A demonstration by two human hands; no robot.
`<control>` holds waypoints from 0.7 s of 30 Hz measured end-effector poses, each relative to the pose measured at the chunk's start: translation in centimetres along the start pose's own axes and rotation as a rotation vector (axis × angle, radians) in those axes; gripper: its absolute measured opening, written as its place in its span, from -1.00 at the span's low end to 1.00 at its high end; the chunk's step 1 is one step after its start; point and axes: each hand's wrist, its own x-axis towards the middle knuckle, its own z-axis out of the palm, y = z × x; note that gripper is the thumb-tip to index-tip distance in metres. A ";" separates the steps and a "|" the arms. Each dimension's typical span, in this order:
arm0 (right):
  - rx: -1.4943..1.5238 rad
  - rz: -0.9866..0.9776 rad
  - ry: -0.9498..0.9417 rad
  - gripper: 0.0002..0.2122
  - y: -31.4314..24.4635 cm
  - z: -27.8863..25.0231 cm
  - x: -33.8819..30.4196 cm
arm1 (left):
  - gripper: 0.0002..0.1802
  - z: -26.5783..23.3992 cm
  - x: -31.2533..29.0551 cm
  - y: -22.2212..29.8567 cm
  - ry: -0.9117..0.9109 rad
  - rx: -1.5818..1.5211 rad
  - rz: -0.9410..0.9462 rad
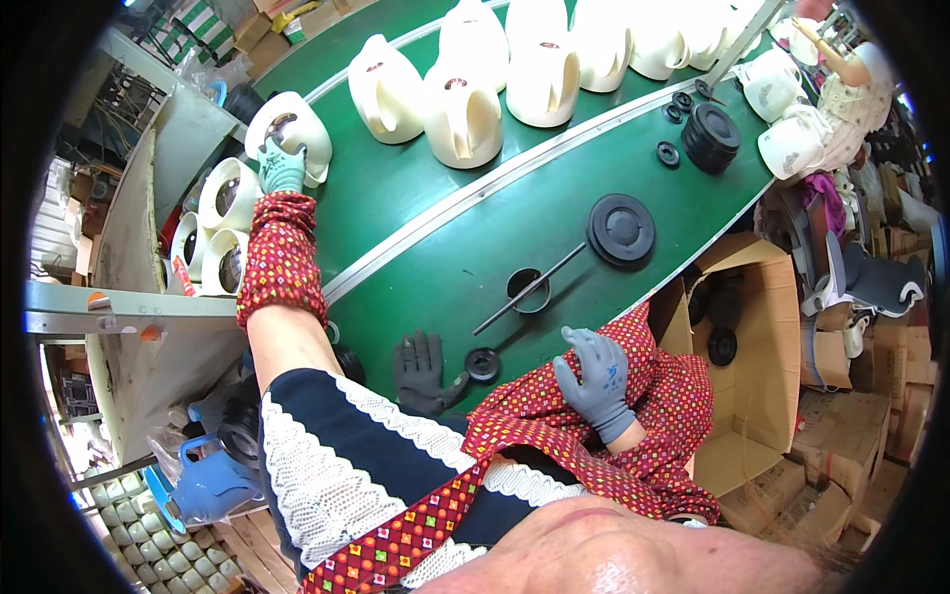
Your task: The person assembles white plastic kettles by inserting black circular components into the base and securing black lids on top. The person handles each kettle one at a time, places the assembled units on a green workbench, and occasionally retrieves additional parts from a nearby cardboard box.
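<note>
My left hand [283,168], in a light green glove, reaches out to the far left. Its fingers close on the rim of a cream-white jug body [305,124] that lies tipped with its round opening showing. Over my lap, my right hand [600,378] wears a grey glove and holds nothing, its fingers apart. Close to that hand on the green table [426,287] are a small black ring [482,365], a dark cup [529,290] with a thin rod [529,288] across it, and a limp dark grey glove [423,372].
Several white jugs [463,124] stand beyond a metal rail [475,183]. More jug bodies [228,198] lie at the left edge. Black discs [621,231] are stacked to the right, with an open cardboard box [757,396] beside my lap. Another person [856,99] sits at the far right.
</note>
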 end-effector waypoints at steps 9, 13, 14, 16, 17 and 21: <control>0.253 0.065 -0.052 -0.49 1.6 -0.4 2.0 | -0.44 -6.8 -9.2 4.1 0.005 -0.179 0.227; 0.504 0.174 -0.090 -0.32 -1.2 -2.9 7.9 | -0.56 -16.4 -18.4 6.6 -0.057 -0.414 0.651; 0.527 0.138 -0.070 -0.32 -1.1 -2.8 9.5 | -0.57 -19.2 -20.4 7.7 -0.084 -0.456 0.740; 0.572 0.014 -0.266 -0.38 -0.4 -3.1 12.2 | -0.42 -24.2 -24.1 10.3 -0.200 -0.533 0.902; 0.627 -0.007 -0.351 -0.39 0.1 -3.5 13.6 | -0.43 -25.6 -25.8 11.5 -0.247 -0.543 0.952; 1.447 0.671 -0.416 -0.38 -1.7 -5.1 14.8 | -0.52 -29.0 -29.9 15.7 -0.411 -0.512 1.313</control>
